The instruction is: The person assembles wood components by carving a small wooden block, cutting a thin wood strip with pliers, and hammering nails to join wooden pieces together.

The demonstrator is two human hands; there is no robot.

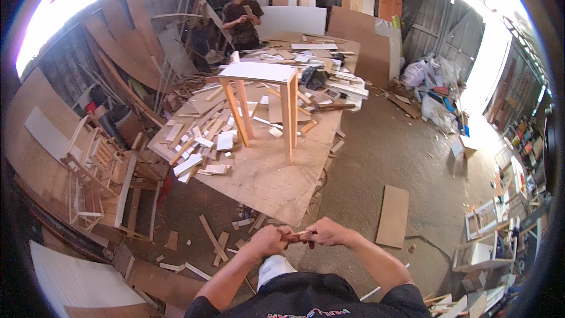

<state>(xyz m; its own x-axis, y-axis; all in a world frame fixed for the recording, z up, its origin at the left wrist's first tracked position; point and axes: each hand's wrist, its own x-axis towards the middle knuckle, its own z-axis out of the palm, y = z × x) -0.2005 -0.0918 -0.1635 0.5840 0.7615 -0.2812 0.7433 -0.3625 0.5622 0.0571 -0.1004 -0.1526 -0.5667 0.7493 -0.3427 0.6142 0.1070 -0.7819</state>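
Low in the view, my left hand (271, 240) and my right hand (323, 232) are close together in front of my body, both gripping a small, narrow piece of wood (297, 236). Its exact shape is partly hidden by my fingers. Just beyond them is the front corner of a large plywood worktable (276, 194). On it stands a small table-like frame (256, 72) with a white top and raw wooden legs. Loose white and wooden offcuts (189, 163) cover much of the tabletop around it.
Behind the worktable a person (238, 26) holds a small wood piece. Chairs and frames (94, 159) crowd the left. A board (389, 215) lies on the floor at right, with bags (435, 112) by the wall and wooden items (482, 247) along the right side.
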